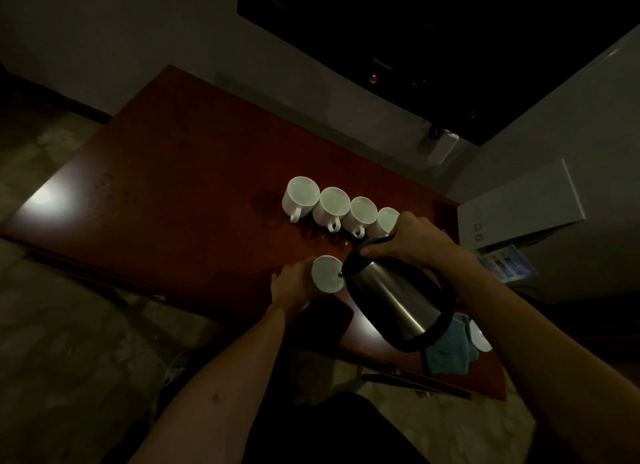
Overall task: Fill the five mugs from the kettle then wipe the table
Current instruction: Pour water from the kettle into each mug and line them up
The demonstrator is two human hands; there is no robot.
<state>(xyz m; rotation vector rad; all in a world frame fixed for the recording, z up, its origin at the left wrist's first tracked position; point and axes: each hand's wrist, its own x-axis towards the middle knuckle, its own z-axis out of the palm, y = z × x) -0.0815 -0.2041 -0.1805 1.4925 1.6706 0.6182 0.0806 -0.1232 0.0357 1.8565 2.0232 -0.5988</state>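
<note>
Your right hand (412, 242) grips the kettle (394, 301) by its handle, fingers curled round it, with the kettle tilted so its spout sits directly over the rim of the fifth mug (327, 274). The kettle's long axis runs from the spout back toward you and to the right. Your left hand (292, 285) wraps the left side of that mug, fingers curved against its wall, holding it near the front edge of the table (173, 173). Keep the spout inside the rim; this relation governs the pour. The other four mugs (332, 205) stand in a row just behind the kettle, touching or nearly so, and appear filled. The rightmost lies closest to your right knuckles, so avoid knocking it. A blue cloth (446, 354) lies right of the kettle base, partly hidden, probably for wiping.
</note>
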